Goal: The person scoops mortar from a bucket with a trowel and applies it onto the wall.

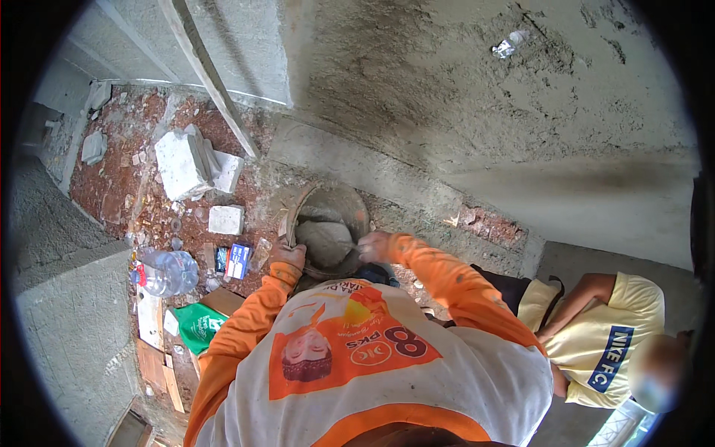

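Observation:
A grey bucket [334, 200] in front of me holds wet grey mortar [323, 240]. My left hand [289, 255] is closed on its left rim. My right hand [374, 246] is at the right side of the rim, fingers curled; I cannot make out whether they grip the rim or something inside. My forearms are in orange sleeves.
A co-worker in yellow [573, 335] is close at my right. At left lie white blocks [186, 164], a large water bottle [167, 272], a blue box [238, 261], a green bag [197, 324] and rubble. A plank [208, 74] leans ahead, beside plastered walls [484, 104].

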Demonstrator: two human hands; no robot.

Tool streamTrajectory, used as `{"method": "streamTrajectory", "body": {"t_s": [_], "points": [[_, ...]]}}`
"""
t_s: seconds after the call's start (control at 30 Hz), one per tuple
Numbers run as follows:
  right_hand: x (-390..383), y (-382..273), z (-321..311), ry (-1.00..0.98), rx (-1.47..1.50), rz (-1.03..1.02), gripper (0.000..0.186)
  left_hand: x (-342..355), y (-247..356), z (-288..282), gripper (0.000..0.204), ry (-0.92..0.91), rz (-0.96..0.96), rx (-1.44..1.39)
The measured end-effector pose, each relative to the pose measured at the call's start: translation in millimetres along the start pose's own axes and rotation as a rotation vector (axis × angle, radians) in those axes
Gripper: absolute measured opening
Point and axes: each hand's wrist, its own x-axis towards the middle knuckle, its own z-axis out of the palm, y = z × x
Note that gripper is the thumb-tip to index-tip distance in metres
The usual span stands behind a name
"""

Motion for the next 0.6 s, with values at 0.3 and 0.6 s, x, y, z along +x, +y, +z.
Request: {"method": "streamTrajectory", "body": {"t_s": [0.3,0.6], "points": [[18.9,-13.2,-65.8,-0.022,-0.052,0.381,0.037,6.9,44.4,-15.8,0.047,0.073,-0.248,-0.214],[59.2,34.2,-120.0,0.079,-0.324,0.597,0.044,41.8,-73.3,95.4,0.033,0.446,-0.046,-0.457]]}}
